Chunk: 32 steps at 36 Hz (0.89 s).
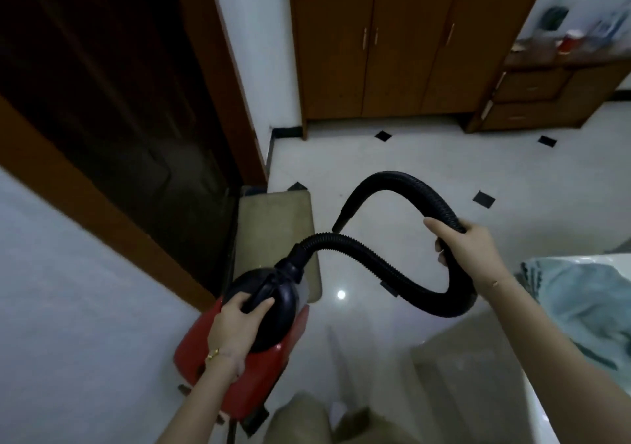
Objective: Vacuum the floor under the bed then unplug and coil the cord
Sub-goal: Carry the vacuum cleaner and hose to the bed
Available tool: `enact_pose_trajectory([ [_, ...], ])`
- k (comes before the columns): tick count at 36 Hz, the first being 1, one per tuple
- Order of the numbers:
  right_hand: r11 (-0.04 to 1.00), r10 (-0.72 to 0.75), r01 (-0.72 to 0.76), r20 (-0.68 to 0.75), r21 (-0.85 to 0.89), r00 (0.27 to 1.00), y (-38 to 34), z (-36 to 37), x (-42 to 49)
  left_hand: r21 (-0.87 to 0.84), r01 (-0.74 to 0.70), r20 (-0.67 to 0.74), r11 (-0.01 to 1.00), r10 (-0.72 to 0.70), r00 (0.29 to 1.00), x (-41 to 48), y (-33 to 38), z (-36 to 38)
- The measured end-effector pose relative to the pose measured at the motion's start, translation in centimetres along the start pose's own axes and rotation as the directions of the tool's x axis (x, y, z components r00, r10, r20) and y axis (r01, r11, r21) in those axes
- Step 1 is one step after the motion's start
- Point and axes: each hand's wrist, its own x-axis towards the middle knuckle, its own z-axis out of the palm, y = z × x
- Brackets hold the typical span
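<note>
The left hand [239,313] is wrapped around the black handle on top of the red vacuum cleaner [246,358], which is held up above the white tiled floor [392,156] beside a dark doorway [112,102]. The right hand [467,252] grips the black hose [386,266], which loops down from the vacuum's front, up through the fingers and over to a nozzle pointing down near a beige mat [273,218].

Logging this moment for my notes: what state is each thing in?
Vacuum: carried by its handle.
Hose: looped in the air, nozzle hanging free.
Left hand: shut on the vacuum's handle.
Right hand: shut on the hose.
Wardrobe doors: closed.
Drawers: closed.
</note>
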Motion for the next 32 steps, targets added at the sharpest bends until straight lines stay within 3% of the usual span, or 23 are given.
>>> enact_pose_trajectory([
  [11,0.993,0.085,-0.069,-0.177,0.093,0.980,-2.6,0.3,16.7,0.129,-0.128,0.136,0.983,0.110,0.985,20.9,12.5,4.9],
  [18,0.974,0.195,-0.145,-0.313,0.175,0.930,-4.5,-0.5,25.5,0.179,-0.224,0.335,0.958,0.154,0.929,33.2,21.0,9.7],
  [32,0.874,0.435,-0.166,-0.585,0.456,0.684,-1.4,-8.7,33.9,0.338,-0.559,0.662,0.757,0.231,0.713,45.1,40.2,27.4],
])
